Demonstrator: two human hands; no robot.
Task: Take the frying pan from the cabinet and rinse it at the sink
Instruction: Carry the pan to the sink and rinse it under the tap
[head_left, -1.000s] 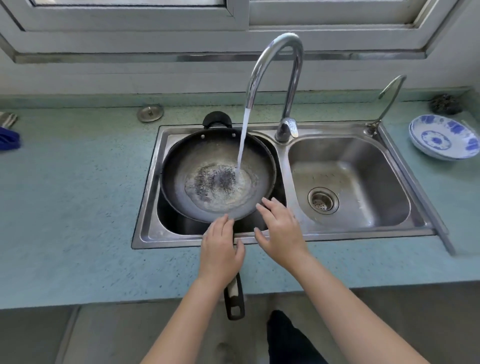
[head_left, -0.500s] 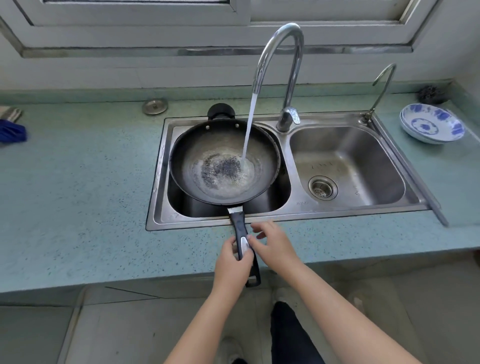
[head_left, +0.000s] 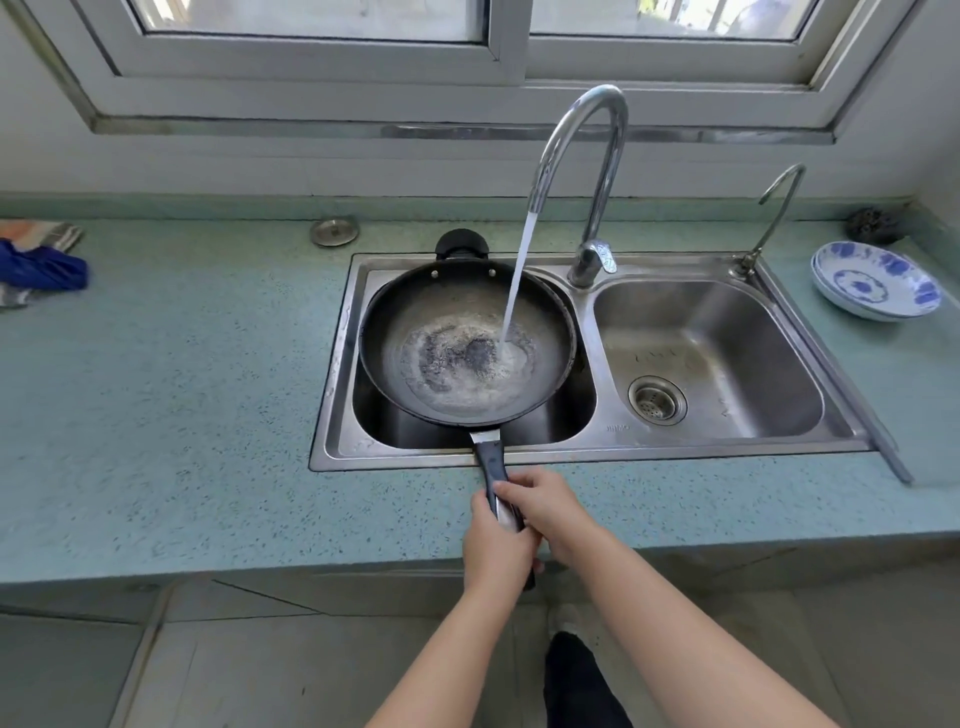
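Note:
A black frying pan (head_left: 410, 322) sits over the left basin of the steel double sink (head_left: 587, 452). Water runs from the tall curved tap (head_left: 587, 135) into the pan and pools over its worn middle. The pan's long handle (head_left: 491, 462) reaches across the sink's front rim over the counter. My left hand (head_left: 496, 545) grips the handle from the left near its end. My right hand (head_left: 548, 506) wraps over the same handle from the right, just ahead of the left. A short black helper handle (head_left: 461, 244) shows at the pan's far side.
The right basin (head_left: 727, 358) has a drain strainer. A small thin tap (head_left: 774, 213) stands at the sink's back right. Blue-and-white plates (head_left: 875, 280) and a dark scrubber (head_left: 875, 226) lie on the right counter. A metal sink plug (head_left: 334, 231) and cloths (head_left: 39, 260) lie to the left.
Both hands drew back from the pan's rim to the handle and now grip it. The pan still sits under the running water.

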